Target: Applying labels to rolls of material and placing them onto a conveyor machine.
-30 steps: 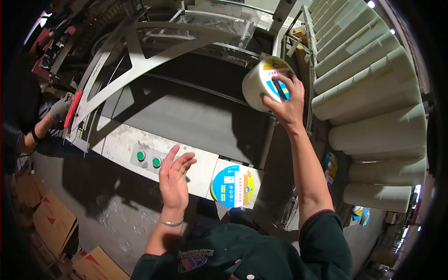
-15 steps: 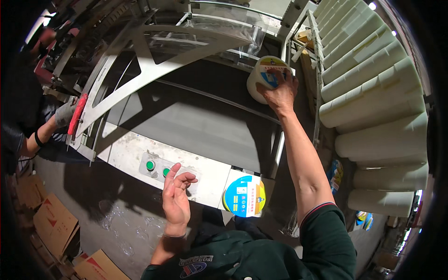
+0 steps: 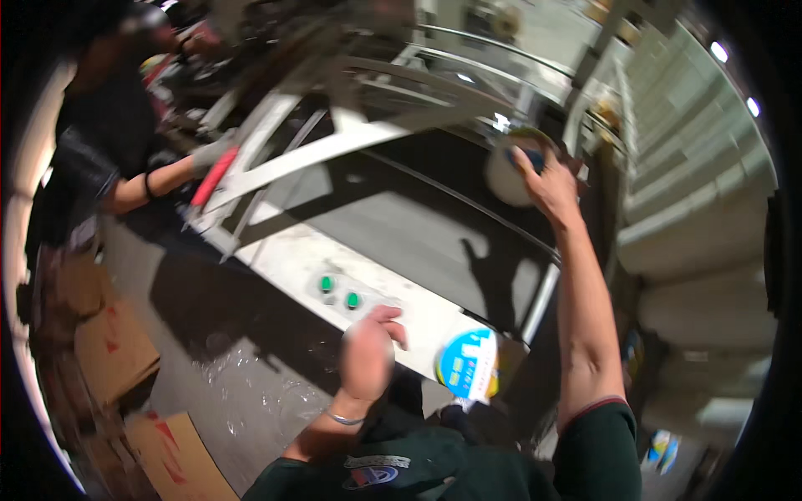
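At the far right of the dark machine bed (image 3: 380,221) stands a white roll (image 3: 503,179) with a label on its top. My right hand (image 3: 553,185) reaches out to it, fingers and thumb spread over the top and gripping it. My left hand (image 3: 368,359), smeared by motion, hovers at the near edge of the white panel (image 3: 288,242); its fingers are loosely bent and apart, with nothing seen in them. Just beyond it are two green push buttons, one left (image 3: 326,284) and one right (image 3: 352,301). Round blue-and-yellow labels (image 3: 468,363) lie on the panel's right end.
A co-worker's gloved hand (image 3: 213,156) is at a red handle (image 3: 215,177) on the raised metal frame (image 3: 334,142) at the left. Large white rolls (image 3: 702,159) line the right side. Cardboard (image 3: 117,342) and clear plastic film (image 3: 259,392) lie on the floor at the left.
The view has swung and tilted, shifting the scene to the right in the picture and blurring it. My right hand stays on the roll. My left hand's fingers have tipped over toward the right.
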`<state>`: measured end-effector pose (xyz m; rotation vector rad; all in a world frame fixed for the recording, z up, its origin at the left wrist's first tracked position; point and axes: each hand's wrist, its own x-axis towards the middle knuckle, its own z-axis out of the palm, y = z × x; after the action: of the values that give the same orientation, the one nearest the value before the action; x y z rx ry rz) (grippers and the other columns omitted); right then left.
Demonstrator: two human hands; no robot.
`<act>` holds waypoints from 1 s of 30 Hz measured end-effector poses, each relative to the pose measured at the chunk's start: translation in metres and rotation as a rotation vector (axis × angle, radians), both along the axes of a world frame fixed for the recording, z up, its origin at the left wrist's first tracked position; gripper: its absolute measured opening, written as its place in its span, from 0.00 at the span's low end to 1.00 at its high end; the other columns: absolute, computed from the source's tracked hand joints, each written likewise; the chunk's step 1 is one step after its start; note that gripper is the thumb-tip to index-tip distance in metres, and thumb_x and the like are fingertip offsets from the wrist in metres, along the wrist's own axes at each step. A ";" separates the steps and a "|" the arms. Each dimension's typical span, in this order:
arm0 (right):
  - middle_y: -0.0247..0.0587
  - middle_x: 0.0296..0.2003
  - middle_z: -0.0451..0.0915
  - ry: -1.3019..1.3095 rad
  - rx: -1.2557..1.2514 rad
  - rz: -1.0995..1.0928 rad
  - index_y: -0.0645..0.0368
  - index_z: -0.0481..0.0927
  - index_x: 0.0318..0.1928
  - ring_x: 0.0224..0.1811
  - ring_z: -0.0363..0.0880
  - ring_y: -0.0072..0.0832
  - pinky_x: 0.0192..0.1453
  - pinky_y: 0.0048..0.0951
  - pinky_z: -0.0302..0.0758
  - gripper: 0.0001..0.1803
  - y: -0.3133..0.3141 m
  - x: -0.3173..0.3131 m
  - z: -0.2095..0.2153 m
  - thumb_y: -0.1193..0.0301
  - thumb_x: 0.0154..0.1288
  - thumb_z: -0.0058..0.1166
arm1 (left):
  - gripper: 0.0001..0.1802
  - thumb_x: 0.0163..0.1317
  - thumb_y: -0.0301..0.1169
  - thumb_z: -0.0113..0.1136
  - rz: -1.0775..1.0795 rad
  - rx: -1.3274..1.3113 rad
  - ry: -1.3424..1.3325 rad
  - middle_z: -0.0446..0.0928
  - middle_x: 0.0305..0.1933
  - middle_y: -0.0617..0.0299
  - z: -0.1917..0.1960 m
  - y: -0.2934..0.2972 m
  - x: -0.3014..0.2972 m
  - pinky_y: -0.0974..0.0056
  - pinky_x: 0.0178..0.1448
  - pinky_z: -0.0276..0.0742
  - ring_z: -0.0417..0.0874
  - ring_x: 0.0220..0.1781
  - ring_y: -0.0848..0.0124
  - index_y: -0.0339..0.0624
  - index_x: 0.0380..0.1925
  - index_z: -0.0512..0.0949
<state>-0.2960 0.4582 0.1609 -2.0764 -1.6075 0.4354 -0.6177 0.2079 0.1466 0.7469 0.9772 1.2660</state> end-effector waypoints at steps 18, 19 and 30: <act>0.45 0.48 0.82 -0.529 0.381 -0.899 0.57 0.82 0.49 0.55 0.77 0.47 0.64 0.47 0.71 0.16 -0.673 0.439 -0.095 0.69 0.61 0.67 | 0.29 0.71 0.46 0.50 -0.585 -0.006 -0.082 0.73 0.33 0.60 0.010 -0.164 0.342 0.65 0.59 0.69 0.75 0.45 0.69 0.30 0.60 0.71; 0.44 0.48 0.81 -0.691 0.455 -0.946 0.56 0.81 0.51 0.57 0.76 0.46 0.65 0.47 0.70 0.18 -0.696 0.469 -0.069 0.68 0.61 0.67 | 0.29 0.69 0.46 0.52 -0.640 0.005 -0.038 0.72 0.33 0.61 0.008 -0.179 0.370 0.66 0.56 0.69 0.74 0.43 0.70 0.31 0.59 0.72; 0.50 0.46 0.87 -0.864 0.147 -0.937 0.53 0.83 0.60 0.57 0.83 0.48 0.65 0.50 0.74 0.42 -0.769 0.749 0.253 0.30 0.63 0.57 | 0.22 0.62 0.37 0.65 -1.000 0.038 0.075 0.76 0.34 0.62 0.052 -0.282 0.545 0.69 0.45 0.70 0.75 0.37 0.74 0.32 0.51 0.78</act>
<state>0.4535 -0.3105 0.4134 -2.7325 -0.7366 -0.9659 -0.0729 -0.0744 0.1983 1.1215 0.4954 0.3806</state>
